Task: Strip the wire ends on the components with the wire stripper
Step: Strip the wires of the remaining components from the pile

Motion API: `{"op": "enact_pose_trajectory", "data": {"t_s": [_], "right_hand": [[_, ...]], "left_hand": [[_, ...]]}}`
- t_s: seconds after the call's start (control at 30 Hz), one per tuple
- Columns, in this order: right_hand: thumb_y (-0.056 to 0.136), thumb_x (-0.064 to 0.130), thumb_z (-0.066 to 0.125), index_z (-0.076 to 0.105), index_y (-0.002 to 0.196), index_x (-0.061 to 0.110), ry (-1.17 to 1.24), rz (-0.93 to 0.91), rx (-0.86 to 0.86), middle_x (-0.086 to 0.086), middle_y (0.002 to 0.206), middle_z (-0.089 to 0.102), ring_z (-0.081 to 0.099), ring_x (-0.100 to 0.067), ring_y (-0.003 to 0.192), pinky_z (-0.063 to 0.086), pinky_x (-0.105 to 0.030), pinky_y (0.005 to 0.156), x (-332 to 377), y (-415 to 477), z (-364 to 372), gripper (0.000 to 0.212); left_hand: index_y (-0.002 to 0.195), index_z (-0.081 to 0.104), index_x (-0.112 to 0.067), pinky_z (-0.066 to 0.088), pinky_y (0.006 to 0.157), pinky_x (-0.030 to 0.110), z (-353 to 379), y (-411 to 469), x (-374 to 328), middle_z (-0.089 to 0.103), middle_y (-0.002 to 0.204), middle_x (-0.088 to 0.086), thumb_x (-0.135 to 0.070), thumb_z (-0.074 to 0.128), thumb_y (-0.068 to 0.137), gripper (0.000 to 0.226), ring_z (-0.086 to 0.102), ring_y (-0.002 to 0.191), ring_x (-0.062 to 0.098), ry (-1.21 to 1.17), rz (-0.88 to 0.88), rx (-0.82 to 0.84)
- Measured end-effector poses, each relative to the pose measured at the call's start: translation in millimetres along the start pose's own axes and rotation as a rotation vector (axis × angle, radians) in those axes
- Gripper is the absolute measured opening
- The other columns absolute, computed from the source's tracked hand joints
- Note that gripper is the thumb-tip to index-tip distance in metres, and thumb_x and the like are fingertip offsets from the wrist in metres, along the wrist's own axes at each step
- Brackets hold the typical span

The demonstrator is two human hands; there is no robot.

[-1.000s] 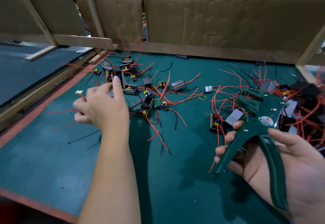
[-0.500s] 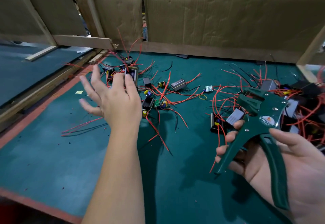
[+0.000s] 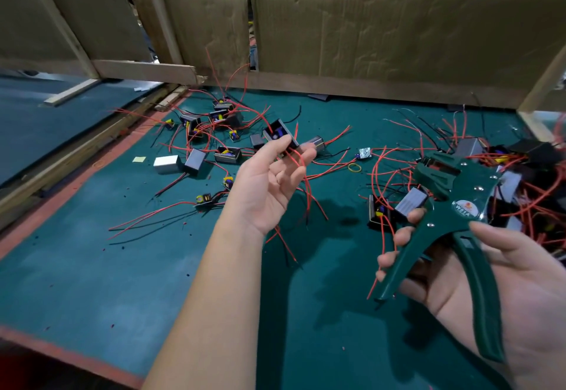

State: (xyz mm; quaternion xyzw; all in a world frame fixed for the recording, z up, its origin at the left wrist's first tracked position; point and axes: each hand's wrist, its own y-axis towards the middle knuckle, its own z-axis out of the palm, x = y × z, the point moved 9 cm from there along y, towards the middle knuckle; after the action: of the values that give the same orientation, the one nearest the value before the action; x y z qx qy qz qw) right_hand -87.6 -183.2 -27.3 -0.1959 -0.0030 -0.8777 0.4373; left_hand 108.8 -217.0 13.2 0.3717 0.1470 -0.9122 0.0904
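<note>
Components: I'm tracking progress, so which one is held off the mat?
The black component pinched in the left hand; the others lie on the mat.

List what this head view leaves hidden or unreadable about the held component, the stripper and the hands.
Head view only:
The component: lower part hidden behind fingers of the left hand.
The red wires from it: tips too thin to tell stripped or not.
The wire stripper: its round label is too small to read surely.
The right hand: wrist cut off by the right and bottom edges.
</note>
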Motion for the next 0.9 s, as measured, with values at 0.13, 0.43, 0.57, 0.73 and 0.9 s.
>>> {"op": "enact_pose_trajectory", "data": {"t_s": [0.13, 0.43, 0.57, 0.73, 0.9], "right_hand": [[0.096, 0.020, 0.040, 0.043, 0.128, -0.010, -0.173, -0.150, 0.008, -0.039, 0.119, 0.050, 0.045, -0.058, 0.115, 0.021, -0.065, 0.105, 17.9, -5.2, 16.2, 0.044], [0.047, 0.032, 0.080, 0.070, 0.094, 0.004, -0.365, -0.224, -0.028, -0.023, 0.084, 0.063, 0.065, -0.045, 0.075, 0.056, -0.054, 0.067, 18.2, -6.2, 32.7, 0.056], [0.050, 0.031, 0.080, 0.069, 0.096, 0.004, -0.349, -0.201, 0.022, -0.024, 0.085, 0.062, 0.065, -0.046, 0.077, 0.055, -0.056, 0.071, 15.4, -6.0, 36.7, 0.055], [0.052, 0.031, 0.079, 0.068, 0.097, 0.002, -0.342, -0.201, 0.003, -0.025, 0.086, 0.062, 0.065, -0.046, 0.077, 0.056, -0.056, 0.070, 17.6, -6.6, 35.9, 0.054], [0.051, 0.030, 0.082, 0.067, 0.099, 0.003, -0.347, -0.191, 0.020, -0.024, 0.087, 0.062, 0.065, -0.045, 0.077, 0.056, -0.052, 0.066, 18.0, -8.5, 41.4, 0.057]], "left_hand": [[0.086, 0.069, -0.016, 0.047, 0.041, 0.017, 4.2, -0.2, 1.4, 0.074, 0.097, 0.005, -0.026, 0.058, 0.090, 0.015, 0.067, 0.067, 0.012, 0.179, 0.011, 0.038], [0.109, 0.064, -0.038, 0.054, 0.053, 0.027, 33.9, -10.5, 25.3, 0.057, 0.066, 0.001, -0.043, 0.034, 0.100, 0.031, 0.056, 0.057, 0.013, 0.393, -0.037, 0.358], [0.081, 0.062, -0.026, 0.055, 0.051, 0.028, 40.6, -16.7, 38.3, 0.059, 0.068, 0.000, -0.054, 0.043, 0.084, 0.034, 0.063, 0.062, 0.017, 0.496, -0.069, 0.360], [0.067, 0.070, -0.021, 0.056, 0.056, 0.025, 47.0, -16.3, 34.0, 0.071, 0.085, -0.004, -0.043, 0.054, 0.080, 0.030, 0.065, 0.075, 0.009, 0.651, 0.072, 0.368], [0.111, 0.062, -0.027, 0.050, 0.050, 0.021, 60.5, -27.6, 50.1, 0.071, 0.079, 0.000, -0.035, 0.051, 0.085, 0.029, 0.061, 0.060, 0.012, 0.686, 0.007, 0.532]]}}
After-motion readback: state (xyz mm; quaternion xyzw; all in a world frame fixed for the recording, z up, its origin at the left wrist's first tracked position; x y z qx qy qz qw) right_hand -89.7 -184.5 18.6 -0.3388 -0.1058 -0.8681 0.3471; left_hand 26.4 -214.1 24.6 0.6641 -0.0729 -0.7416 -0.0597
